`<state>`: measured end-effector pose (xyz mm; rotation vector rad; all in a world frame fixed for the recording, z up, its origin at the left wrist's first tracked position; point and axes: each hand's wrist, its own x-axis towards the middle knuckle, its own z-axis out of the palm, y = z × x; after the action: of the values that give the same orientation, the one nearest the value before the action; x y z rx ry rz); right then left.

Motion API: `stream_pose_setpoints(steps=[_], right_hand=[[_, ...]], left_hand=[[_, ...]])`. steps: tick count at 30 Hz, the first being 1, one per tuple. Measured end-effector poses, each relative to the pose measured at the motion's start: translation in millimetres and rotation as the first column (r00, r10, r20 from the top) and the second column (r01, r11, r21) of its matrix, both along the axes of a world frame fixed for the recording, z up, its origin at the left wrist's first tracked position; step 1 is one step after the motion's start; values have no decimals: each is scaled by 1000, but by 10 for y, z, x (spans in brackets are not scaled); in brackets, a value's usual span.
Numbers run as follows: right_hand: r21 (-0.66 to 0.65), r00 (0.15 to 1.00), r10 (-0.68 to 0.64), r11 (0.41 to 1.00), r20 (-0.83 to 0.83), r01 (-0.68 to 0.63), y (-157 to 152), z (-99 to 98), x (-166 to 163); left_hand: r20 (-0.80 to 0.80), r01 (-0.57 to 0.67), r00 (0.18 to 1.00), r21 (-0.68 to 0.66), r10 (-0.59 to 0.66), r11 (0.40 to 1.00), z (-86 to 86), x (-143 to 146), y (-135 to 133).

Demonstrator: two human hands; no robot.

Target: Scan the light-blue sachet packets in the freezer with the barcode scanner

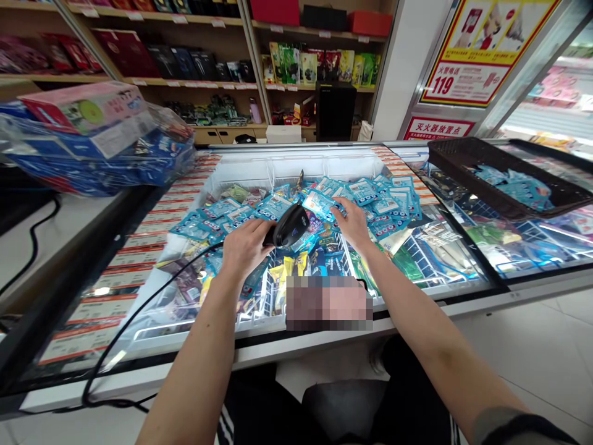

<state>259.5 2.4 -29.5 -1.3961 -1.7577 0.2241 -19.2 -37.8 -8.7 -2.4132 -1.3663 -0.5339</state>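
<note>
My left hand is wrapped round a black corded barcode scanner, its head pointing to the right over the glass freezer top. Pinched in my right hand is a light blue packet, held just beyond the scanner's head. Around both hands, many similar blue packets lie spread in overlapping rows across the glass. Below the glass, colourful packages show in white wire baskets. What is printed on the held packet is too small to read.
A dark brown basket with blue packets stands at the right. Plastic-wrapped boxes are stacked at the left. The scanner's black cable runs down the left side. Shelves of goods line the back. A pixelated patch hides something at the front edge.
</note>
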Motion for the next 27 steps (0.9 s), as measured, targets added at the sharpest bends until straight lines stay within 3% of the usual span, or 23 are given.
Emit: stream_pose_setpoints(steps=[7,11,15,18,22,24,27], right_hand=[[-20,1000,-17,1000,-20,17,-17,13,2],[36,996,-50,998,-69,52,-37,77,55],[-7,971,-237,972,-30,237,-21,118,189],[-37,909,-411,910,69,414,-16,126,289],[93,811,-542,840,220,535,-55,132,332],[145,795,-538,842,281,519,-78,128,303],[167,837,-380,925,394,341,-84,93,230]], left_hand=[[-2,-5,1000,26,6,1000,-17,-3,5],[15,-15,1000,30,15,999,-25,-18,13],[11,-41,999,34,40,999,-21,-50,22],[-6,-41,999,40,41,998,-21,-77,30],[9,-44,999,45,43,998,-35,-113,44],[32,-50,998,42,49,998,-40,-131,51],[41,-60,997,38,58,997,-38,-162,58]])
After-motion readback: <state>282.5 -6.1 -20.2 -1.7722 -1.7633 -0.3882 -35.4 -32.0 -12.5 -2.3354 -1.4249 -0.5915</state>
